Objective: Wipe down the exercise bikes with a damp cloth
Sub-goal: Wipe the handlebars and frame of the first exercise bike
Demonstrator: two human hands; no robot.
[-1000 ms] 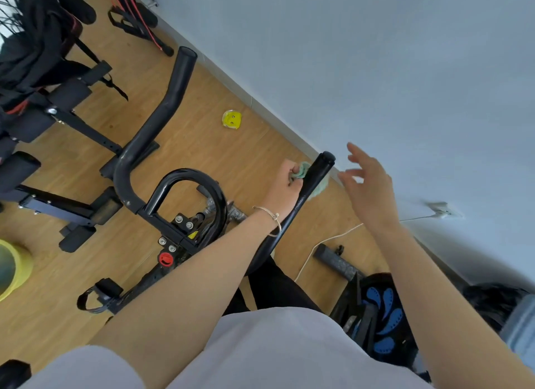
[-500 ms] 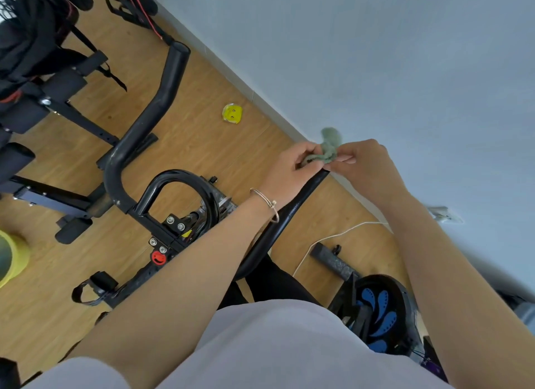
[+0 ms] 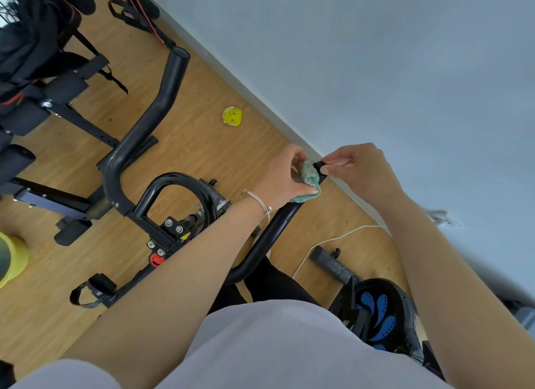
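Note:
A black exercise bike's handlebar (image 3: 144, 128) spreads below me, one horn going up left, the other (image 3: 269, 238) running up right under my arms. My left hand (image 3: 285, 177) presses a green cloth (image 3: 308, 180) around the tip of the right horn. My right hand (image 3: 359, 168) pinches the very end of that horn, just past the cloth, with closed fingers. A red knob (image 3: 156, 259) sits on the bike's stem below the centre loop (image 3: 179, 191).
A pale wall (image 3: 376, 70) runs close along the right. Black weight-bench frames (image 3: 43, 104) stand at left. A yellow disc (image 3: 232, 116) lies on the wood floor, a yellow bin (image 3: 11, 258) is at the left edge, and a white cable (image 3: 333, 241) and another machine (image 3: 376, 313) are lower right.
My right hand came from open in the air to the cloth, then to the tip of the horn. The cloth was lifted off the bar, then folded back around its end under my left hand.

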